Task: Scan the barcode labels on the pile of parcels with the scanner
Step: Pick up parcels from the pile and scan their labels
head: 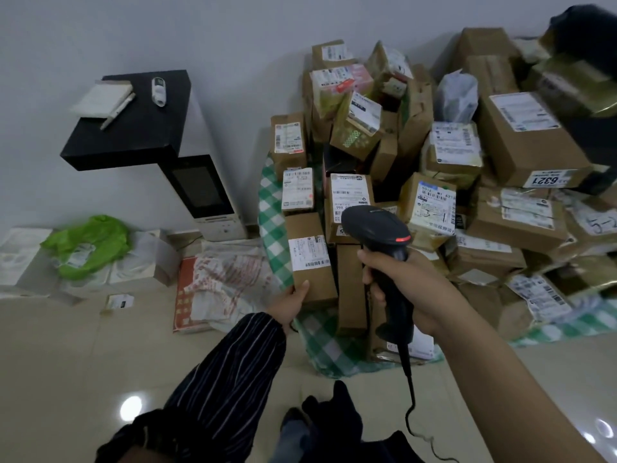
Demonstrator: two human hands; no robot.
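A pile of brown cardboard parcels (467,182) with white barcode labels lies on a green checked cloth (272,225) against the wall. My right hand (410,289) grips the handle of a black corded scanner (377,228), whose head points at the parcels in the pile's front. A red light shows on the scanner's top. My left hand (292,304) holds the near end of a long brown parcel (310,259) at the pile's left edge, its barcode label facing up.
A black-topped white cabinet (133,128) with a dark screen stands at the left by the wall, a small device and papers on it. White boxes, a green bag (93,245) and a red-printed bag (220,282) lie on the tiled floor. The scanner cable trails down past my legs.
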